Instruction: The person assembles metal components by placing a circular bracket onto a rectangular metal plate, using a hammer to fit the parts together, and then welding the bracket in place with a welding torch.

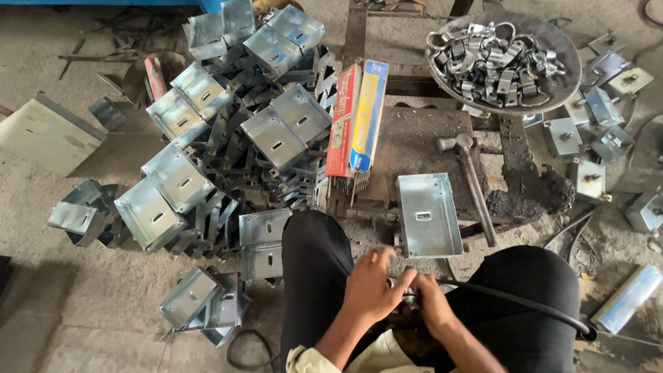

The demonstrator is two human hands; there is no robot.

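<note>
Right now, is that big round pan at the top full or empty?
Full: the round pan is heaped with bent metal clamps, covering most of its inside.

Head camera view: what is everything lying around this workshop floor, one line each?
Shallow grey sheet-metal tray: one, grey, on the dark work block ahead of the knees.
Folded grey sheet-metal boxes: many, grey, piled left.
Steel-headed hammer: one, dark handle, right of the tray.
Red and blue-yellow cardboard packs: two, leaning at the pile's edge.
Round dark pan of shiny metal clamps: one, top right.
Black cable: one, across the right thigh.
Left hand and right hand: together over a small, mostly hidden object between the knees.
</note>
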